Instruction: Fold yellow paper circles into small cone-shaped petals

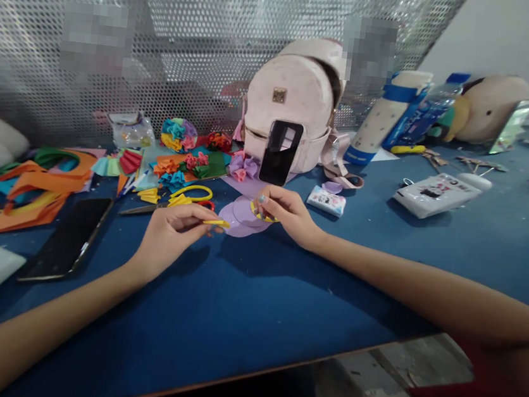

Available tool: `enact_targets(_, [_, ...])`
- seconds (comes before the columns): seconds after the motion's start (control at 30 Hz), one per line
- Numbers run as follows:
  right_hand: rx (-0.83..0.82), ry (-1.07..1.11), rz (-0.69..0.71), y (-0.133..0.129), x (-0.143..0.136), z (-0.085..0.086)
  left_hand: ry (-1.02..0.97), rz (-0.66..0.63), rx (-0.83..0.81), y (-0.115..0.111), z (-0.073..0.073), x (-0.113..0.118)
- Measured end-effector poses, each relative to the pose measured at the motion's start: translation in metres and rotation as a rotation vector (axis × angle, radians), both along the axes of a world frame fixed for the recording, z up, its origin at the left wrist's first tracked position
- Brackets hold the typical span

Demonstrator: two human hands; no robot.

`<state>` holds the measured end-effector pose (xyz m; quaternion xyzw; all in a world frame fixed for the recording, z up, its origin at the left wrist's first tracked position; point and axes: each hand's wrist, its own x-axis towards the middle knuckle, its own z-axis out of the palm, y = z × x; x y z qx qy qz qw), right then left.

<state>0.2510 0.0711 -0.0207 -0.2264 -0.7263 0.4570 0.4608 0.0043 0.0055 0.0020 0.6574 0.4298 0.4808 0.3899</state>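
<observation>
Between the fingertips of my left hand (172, 232) is a small strip of folded yellow paper (216, 223), seen nearly edge-on. My right hand (286, 212) pinches another piece of yellow paper (269, 217), partly covered by the fingers. Beneath and between the hands lie several overlapping purple paper circles (242, 217). Just beyond my left hand rest yellow-handled scissors (198, 191), their blades pointing left. Small folded yellow paper pieces (149, 195) lie beside the scissors.
A phone (280, 152) leans upright against a pale pink backpack (290, 99). Colourful paper flowers (179, 134) and orange paper scraps (39, 189) spread at the left, near a dark phone (69, 240). Rightward stand a tissue pack (326, 201), a white pouch (437, 194) and bottles (383, 119).
</observation>
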Motion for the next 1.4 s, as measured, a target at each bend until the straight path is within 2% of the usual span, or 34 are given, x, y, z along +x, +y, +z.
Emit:
enact_targets(0.13, [-0.082, 0.074, 0.092, -0.005, -0.003, 0.003, -0.086, -0.006, -0.060, -0.002, -0.004, 0.000])
enact_targets(0.33, [-0.342, 0.160, 0.239, -0.011, -0.007, 0.002, -0.118, -0.050, -0.138, -0.003, -0.004, 0.003])
enact_targets(0.63, [-0.315, 0.140, 0.270, -0.018, -0.009, 0.002, -0.079, -0.087, -0.208, -0.005, -0.004, 0.005])
enact_targets(0.83, [-0.369, 0.143, 0.221, -0.018, -0.011, 0.000, -0.015, -0.058, -0.171, -0.005, -0.006, 0.005])
enact_targets(1.1, [-0.367, 0.011, 0.271, -0.018, -0.009, 0.002, 0.029, -0.070, -0.125, -0.006, -0.009, 0.003])
enact_targets(1.27, [-0.355, -0.048, 0.246, -0.018, -0.009, 0.003, 0.134, -0.047, 0.039, -0.007, -0.009, 0.003])
enact_targets(1.4, [-0.289, -0.101, 0.306, -0.019, -0.009, 0.002, 0.210, -0.070, 0.146, -0.008, -0.009, 0.002])
